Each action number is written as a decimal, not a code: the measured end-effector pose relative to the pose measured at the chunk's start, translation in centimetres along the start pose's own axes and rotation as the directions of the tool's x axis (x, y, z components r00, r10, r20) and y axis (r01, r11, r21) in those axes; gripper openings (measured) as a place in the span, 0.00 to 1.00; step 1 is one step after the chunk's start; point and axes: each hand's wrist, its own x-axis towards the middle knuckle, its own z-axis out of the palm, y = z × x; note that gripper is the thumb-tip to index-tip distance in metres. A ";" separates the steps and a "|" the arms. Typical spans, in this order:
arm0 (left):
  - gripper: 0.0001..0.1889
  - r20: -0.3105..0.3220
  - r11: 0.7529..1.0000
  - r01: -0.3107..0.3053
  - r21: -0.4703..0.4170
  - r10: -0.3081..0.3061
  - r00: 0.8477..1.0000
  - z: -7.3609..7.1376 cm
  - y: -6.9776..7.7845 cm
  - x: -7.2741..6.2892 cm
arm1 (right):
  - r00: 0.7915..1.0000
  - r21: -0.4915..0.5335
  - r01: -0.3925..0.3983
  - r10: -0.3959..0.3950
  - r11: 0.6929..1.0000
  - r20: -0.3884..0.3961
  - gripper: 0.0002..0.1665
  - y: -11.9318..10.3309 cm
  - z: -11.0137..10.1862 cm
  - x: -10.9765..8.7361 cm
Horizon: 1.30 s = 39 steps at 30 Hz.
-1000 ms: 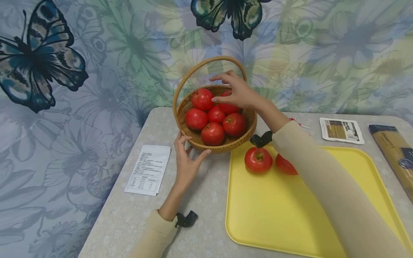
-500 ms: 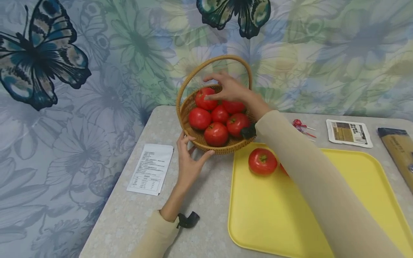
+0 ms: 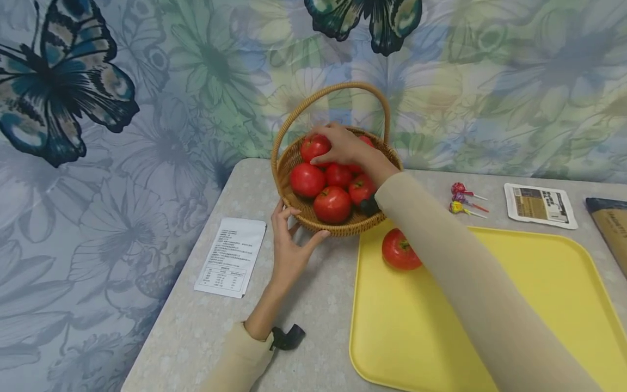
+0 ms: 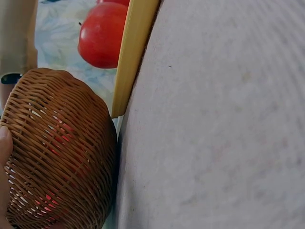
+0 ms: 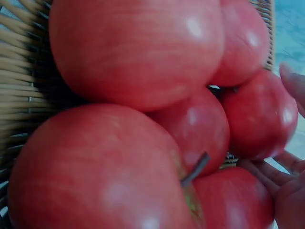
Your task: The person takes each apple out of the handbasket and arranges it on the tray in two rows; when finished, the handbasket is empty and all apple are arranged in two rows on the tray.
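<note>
- Head view: the right hand (image 3: 338, 146) is working inside the basket (image 3: 338, 230), its thumb and fingers curling round a red apple (image 3: 313, 149) in the far-left part. The left hand (image 3: 289, 250) is gripping the near-left rim, its thumb lying against the outer wall.
- Head view: the basket is standing on the desk (image 3: 313, 348), just beside the yellow tray (image 3: 372, 348). Its mouth is facing up and appears longest from side to side; the handle (image 3: 352, 85) is arching upward, slanting from near-left to far-right. The right hand should be moving steeply, clear of that arch.
- Left wrist view: part of the left hand is pressing on the wicker; the rest is out of sight. A firm brace here should be guarding against tipping.
- Right wrist view: fingers are flanking the gripped apple, which is showing no clear long axis; its stem direction I cannot tell. A good hold would be spanning its widest part, sparing neighbours. A nearer apple (image 5: 95, 171) is pointing its stem up and right.
</note>
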 end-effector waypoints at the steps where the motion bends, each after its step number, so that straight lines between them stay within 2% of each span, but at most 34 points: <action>1: 0.32 -0.001 1.000 0.000 0.000 0.000 1.000 0.0 0.0 0.0 | 1.000 -0.018 0.001 0.000 1.000 0.006 0.33 -0.1 0.1 0.1; 6: 0.31 0.003 1.000 0.008 0.007 -0.008 1.000 0.0 0.0 0.0 | 1.000 -0.070 0.012 -0.011 0.998 0.009 0.28 -0.1 0.6 0.4; 13: 0.32 0.016 1.000 0.005 0.004 -0.005 1.000 0.2 0.4 -0.1 | 0.999 0.000 0.028 -0.028 1.000 -0.045 0.26 0.2 0.2 -0.3; 19: 0.33 0.016 1.000 -0.003 0.012 0.003 1.000 0.0 0.7 -0.3 | 0.995 0.039 0.063 -0.060 0.997 -0.073 0.30 -0.6 -1.3 -1.7; 25: 0.33 0.005 1.000 0.010 0.000 -0.010 1.000 -0.1 0.6 -0.4 | 0.988 -0.021 0.126 -0.128 0.992 -0.092 0.29 -2.2 -3.7 -3.9; 29: 0.32 0.000 1.000 0.009 0.000 -0.009 1.000 -0.2 0.6 -0.5 | 0.965 -0.033 0.208 -0.210 0.978 -0.156 0.29 -2.1 -4.9 -7.0; 34: 0.32 0.009 1.000 0.003 -0.005 -0.003 1.000 -0.1 0.7 -0.4 | 0.923 0.011 0.303 -0.291 0.953 -0.253 0.28 -0.8 -5.9 -13.0; 39: 0.33 0.017 1.000 0.004 -0.005 -0.003 1.000 -0.2 0.7 -0.5 | 0.913 0.022 0.278 -0.257 0.960 -0.316 0.31 1.4 -5.9 -20.0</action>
